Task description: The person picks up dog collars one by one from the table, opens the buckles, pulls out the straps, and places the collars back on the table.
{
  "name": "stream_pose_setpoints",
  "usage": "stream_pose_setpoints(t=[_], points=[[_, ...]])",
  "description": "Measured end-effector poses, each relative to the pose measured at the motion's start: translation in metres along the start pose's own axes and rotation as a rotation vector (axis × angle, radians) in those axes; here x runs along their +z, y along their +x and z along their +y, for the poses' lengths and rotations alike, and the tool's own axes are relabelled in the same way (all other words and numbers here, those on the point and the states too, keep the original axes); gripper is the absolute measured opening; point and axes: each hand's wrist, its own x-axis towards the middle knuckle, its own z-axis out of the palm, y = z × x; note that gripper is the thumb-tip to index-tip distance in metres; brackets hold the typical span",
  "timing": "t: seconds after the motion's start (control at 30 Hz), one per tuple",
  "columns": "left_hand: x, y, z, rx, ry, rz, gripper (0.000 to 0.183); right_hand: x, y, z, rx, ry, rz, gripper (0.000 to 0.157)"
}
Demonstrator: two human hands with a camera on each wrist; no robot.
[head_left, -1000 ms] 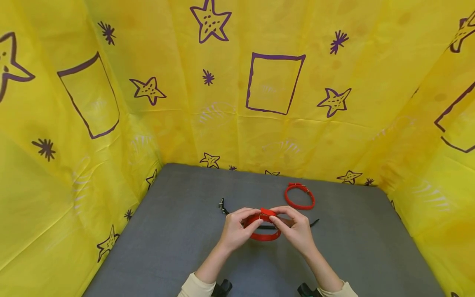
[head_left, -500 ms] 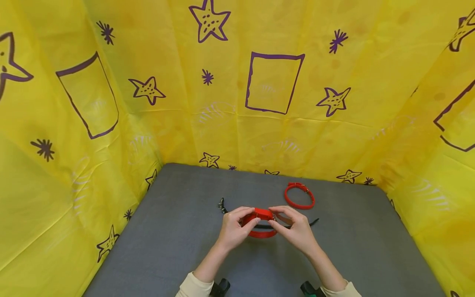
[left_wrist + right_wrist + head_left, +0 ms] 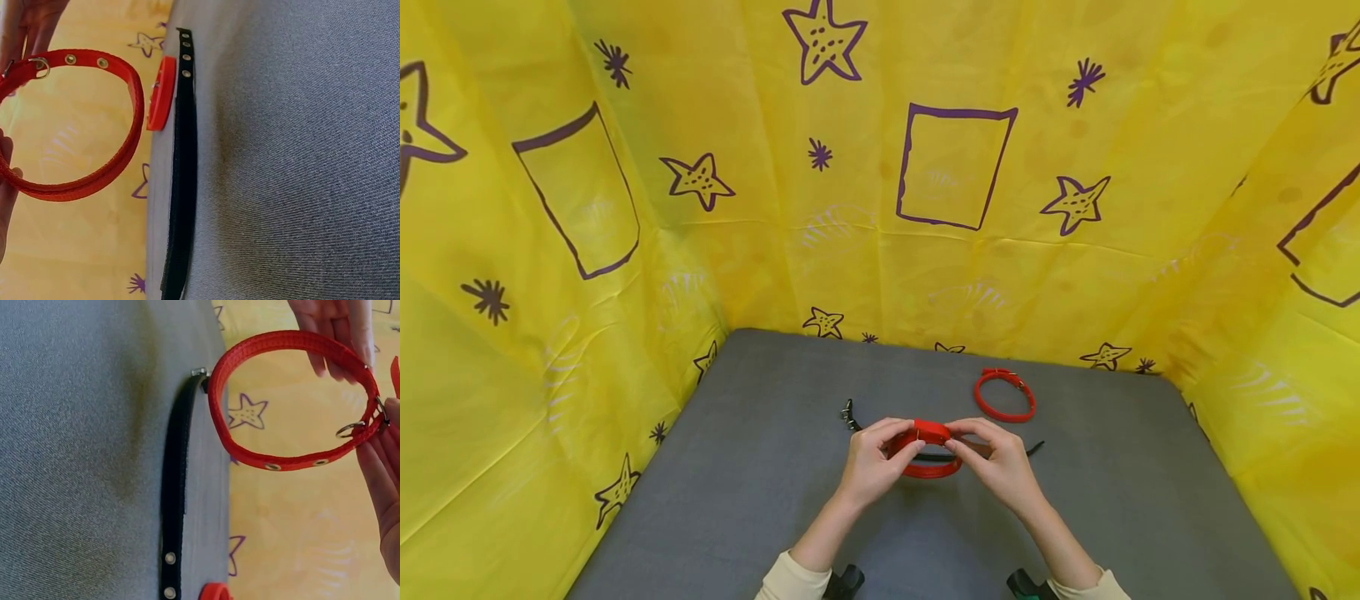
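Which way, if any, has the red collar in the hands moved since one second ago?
Yes: the held red collar is slightly further left in the head view, judged against the other red collar, which lies unmoved.

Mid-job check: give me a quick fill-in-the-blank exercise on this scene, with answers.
1. The left grip and right grip hold one ____ collar.
2. The open strap on the table is coloured ____.
3. Including the other collar, red ones number ____.
4. The cloth behind is coloured ____.
Missing words: red; black; two; yellow.

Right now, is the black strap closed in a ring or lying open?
Open: the black strap stretches across the gray table, buckle and tip far apart.
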Motion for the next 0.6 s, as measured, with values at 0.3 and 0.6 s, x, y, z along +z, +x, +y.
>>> stream_pose_setpoints(t=[0.3, 0.6], points=[[0.001, -0.002, 0.001, -0.044, -0.014, -0.002, 0.021, 0.003, 0.002, -0.016, -0.027, 0.057, 0.029, 0.025], [0.002, -0.001, 0.010, -0.035, -0.012, -0.002, 0.019, 0.005, 0.005, -0.032, -0.010, 0.113, 0.043, 0.022]])
